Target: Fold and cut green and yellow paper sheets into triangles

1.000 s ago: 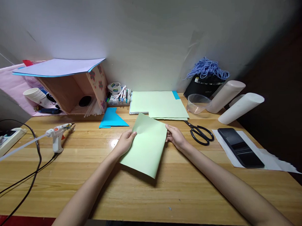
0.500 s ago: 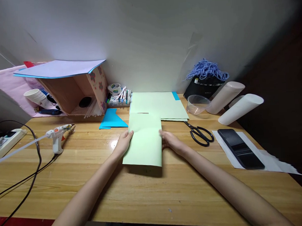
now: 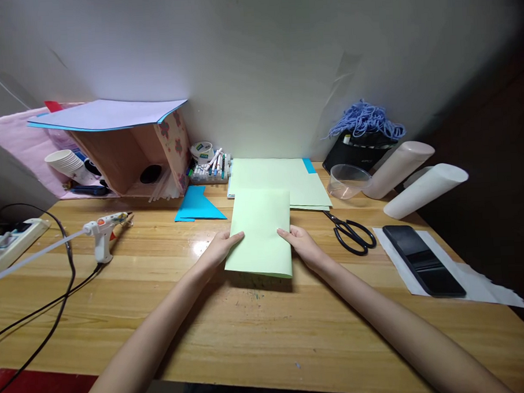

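A folded sheet of pale green paper [image 3: 262,243] is held up just over the table, its fold running along the near edge or a side, which I cannot tell. My left hand [image 3: 221,247] grips its left edge, thumb on top and fingers hidden underneath. On the right edge my right hand [image 3: 304,244] pinches it the same way, thumb on the front. Behind it lies a stack of larger green sheets [image 3: 282,175] with a blue strip [image 3: 308,166] at its corner. Black-handled scissors [image 3: 353,236] rest right of my right hand. Cut blue paper [image 3: 197,205] lies beyond my left hand.
On the left are a glue gun [image 3: 103,235] with a trailing black cable [image 3: 70,280], a power strip [image 3: 16,248] and a pink box [image 3: 130,161]. Markers [image 3: 212,167] stand at the back. Rightward are a plastic bowl [image 3: 348,181], white rolls [image 3: 427,190] and a phone [image 3: 423,259].
My right thumb has come onto the front of the green paper, and my left thumb reaches further over it. The sheet sits slightly higher and further right in view.
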A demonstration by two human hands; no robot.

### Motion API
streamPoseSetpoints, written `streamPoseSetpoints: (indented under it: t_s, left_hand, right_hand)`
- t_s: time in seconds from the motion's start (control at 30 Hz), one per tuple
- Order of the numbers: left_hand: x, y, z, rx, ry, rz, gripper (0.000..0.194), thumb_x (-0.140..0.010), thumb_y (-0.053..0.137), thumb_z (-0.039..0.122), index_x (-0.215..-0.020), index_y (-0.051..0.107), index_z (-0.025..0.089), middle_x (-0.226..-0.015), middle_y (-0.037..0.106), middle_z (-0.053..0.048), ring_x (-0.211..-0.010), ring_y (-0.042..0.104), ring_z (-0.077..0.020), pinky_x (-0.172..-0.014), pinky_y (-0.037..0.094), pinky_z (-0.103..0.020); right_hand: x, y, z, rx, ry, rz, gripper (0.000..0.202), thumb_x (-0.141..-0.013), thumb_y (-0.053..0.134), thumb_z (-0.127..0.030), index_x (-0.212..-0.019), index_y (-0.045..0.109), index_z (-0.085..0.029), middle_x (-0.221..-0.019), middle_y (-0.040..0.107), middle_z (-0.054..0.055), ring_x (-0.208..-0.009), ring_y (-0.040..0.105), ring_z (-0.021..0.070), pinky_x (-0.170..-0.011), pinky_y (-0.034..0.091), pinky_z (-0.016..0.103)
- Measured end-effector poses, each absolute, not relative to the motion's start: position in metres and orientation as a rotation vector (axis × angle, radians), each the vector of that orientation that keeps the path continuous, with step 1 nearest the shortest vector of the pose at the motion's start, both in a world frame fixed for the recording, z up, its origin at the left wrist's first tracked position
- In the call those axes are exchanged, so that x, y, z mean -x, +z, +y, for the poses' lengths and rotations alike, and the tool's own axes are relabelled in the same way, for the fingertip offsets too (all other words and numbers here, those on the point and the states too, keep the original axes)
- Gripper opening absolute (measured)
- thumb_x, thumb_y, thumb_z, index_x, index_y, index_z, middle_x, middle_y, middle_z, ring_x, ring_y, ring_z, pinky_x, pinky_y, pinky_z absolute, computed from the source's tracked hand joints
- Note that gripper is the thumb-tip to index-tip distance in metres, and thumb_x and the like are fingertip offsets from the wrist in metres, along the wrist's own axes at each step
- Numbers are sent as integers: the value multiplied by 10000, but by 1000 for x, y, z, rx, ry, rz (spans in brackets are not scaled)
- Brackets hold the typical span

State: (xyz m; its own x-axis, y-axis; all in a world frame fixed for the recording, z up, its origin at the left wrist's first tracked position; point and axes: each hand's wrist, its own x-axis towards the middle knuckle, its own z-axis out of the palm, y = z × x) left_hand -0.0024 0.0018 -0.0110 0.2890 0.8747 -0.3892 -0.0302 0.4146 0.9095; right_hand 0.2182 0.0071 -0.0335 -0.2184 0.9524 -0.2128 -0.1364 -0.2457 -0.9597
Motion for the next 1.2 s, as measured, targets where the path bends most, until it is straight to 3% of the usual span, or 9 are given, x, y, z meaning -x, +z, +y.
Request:
streamPoseSetpoints:
  t_s: [0.27, 0.43, 0.93, 1.07, 1.2]
  left_hand:
    - [4, -19, 6, -1006, 801, 1165, 454, -681, 637, 484, -932, 638, 105, -821, 692, -95, -739, 632, -232, -625, 465, -287]
    - [6, -19, 8, -1015, 807, 1186, 462, -666, 641, 505, -900, 644, 107, -753, 689, -80, -706, 623, -225, -601, 452, -279]
    - [10, -24, 10, -1197, 749, 1198, 423, -708, 591, 505, -832, 654, 105, -823, 675, -80, -736, 595, -210, -620, 424, -260]
    - [9, -25, 12, -1215, 774, 1226, 447, -689, 584, 537, -791, 624, 104, -700, 636, -53, -619, 571, -180, -554, 437, -266]
    - [8, -22, 13, -1131, 759, 1200, 487, -628, 615, 572, -763, 602, 103, -631, 595, -42, -560, 549, -170, -486, 451, -274]
  right_hand:
    - [-222, -32, 7, 1144, 1699, -1150, 368, -713, 631, -467, -889, 626, -144, -856, 692, 58, -796, 628, 195, -701, 472, 295]
    - [-226, -34, 8, 1119, 1800, -1237, 337, -723, 632, -451, -837, 629, -133, -842, 693, 64, -742, 632, 176, -667, 480, 284]
    - [-220, -37, 7, 1185, 1630, -1081, 367, -665, 672, -469, -832, 625, -146, -832, 697, 59, -763, 640, 206, -691, 497, 309]
    - [-223, -35, 8, 1174, 1737, -1190, 353, -720, 621, -471, -879, 616, -155, -838, 689, 55, -710, 635, 175, -596, 500, 272]
    - [-224, -35, 8, 1186, 1759, -1249, 357, -703, 629, -489, -763, 586, -140, -670, 660, 32, -564, 608, 146, -502, 485, 251]
